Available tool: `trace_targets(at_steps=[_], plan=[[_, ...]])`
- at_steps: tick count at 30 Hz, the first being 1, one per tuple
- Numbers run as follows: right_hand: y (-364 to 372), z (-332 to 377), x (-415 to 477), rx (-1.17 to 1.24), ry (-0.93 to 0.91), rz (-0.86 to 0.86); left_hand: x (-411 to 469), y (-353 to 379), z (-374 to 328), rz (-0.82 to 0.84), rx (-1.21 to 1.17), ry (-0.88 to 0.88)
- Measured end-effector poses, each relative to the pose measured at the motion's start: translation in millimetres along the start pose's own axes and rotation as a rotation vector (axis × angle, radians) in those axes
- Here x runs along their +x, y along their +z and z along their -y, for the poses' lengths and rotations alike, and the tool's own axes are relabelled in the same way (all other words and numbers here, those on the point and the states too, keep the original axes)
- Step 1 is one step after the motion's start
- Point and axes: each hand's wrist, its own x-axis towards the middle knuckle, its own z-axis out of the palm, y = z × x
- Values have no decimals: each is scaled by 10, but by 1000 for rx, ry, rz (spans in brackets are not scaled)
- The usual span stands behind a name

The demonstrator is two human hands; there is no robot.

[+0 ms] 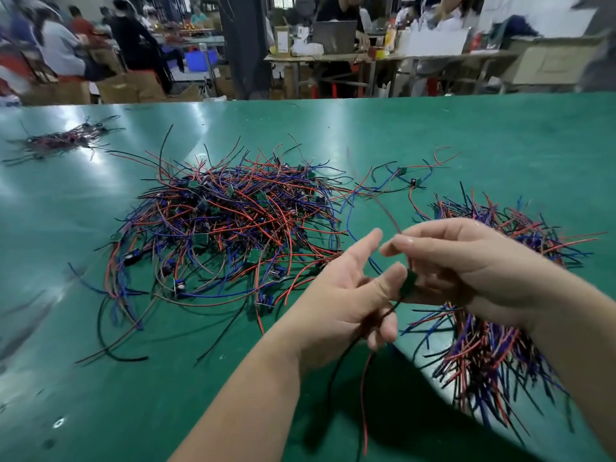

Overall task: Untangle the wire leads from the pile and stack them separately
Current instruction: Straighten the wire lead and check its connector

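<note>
Wires lie everywhere on the green table (433,135), its mat smooth enough to throw back streaks of the overhead light. The tangled pile (230,225) sits just left of centre: thin red, blue and black leads looped over one another, each set soldered to a small green circuit board, so they snag wherever they cross. At three o'clock from it, partly under the person's right forearm, lies the sorted stack (493,331), its leads all running roughly the same way, which I take to be where freed pieces go. A smaller bundle (63,140) rests far off at ten o'clock, near the table's back edge.

The person is working one lead set (408,285) loose in mid-air at four o'clock from the pile. The left hand (350,301) has its thumb pressed on the little board while the index finger stands out straight, and the lower fingers curl around a black wire and a red wire that hang limply toward the table edge. The right hand (466,265) closes on the board's other side, fingertips pinching a blurred wire that rises from it. Holding it high probably lets the slack leads fall free of their neighbours.
</note>
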Motion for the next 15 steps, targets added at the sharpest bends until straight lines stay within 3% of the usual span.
trace_targets(at_steps=[3,6,9,11,13,15], plan=[[-125,326,112,-83,-91,-75,84,-5,28,-210,116,24],[-380,747,325,-191,-223,-310,118,-139,86,-443,675,122],[-614,1068,635,-321,-402,-608,99,-276,169,-439,1245,71],[-756,1148,895,-406,-513,-730,93,-296,230,-421,1443,-11],[-873,1143,1137,-526,-473,-718,86,-305,267,-423,1507,-24],[-970,1031,1299,-754,-281,-656,75,-320,281,-439,1524,-28]])
